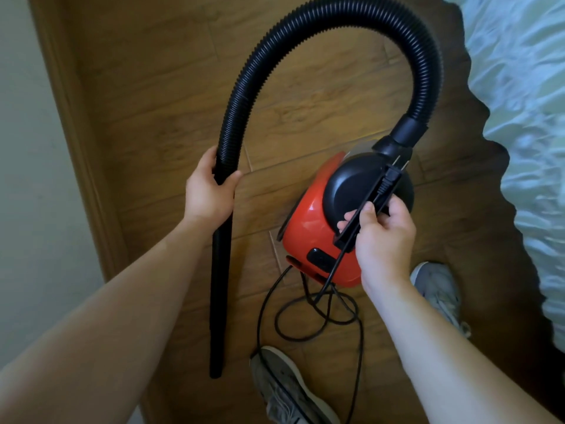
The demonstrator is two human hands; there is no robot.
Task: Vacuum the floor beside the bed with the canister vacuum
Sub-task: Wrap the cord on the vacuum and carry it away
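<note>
- Left hand (211, 186) curled round the black ribbed hose (336, 13) where it meets the smooth rigid wand (218, 301).
- Right hand (383, 240) clamped on the handle (344, 240) of the glossy red, rounded canister (308, 228), pinning the thin cord (336, 264).
- Canister over the wood-grain plank floor (153, 87), beside the bed (526, 87) with its rumpled pale quilt.

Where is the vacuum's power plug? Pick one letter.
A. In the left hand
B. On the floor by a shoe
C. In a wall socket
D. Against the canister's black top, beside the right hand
D: the plug, prongs bare, lies against the canister vacuum, just above the right hand gripping the handle; the left hand grips the hose.
</note>
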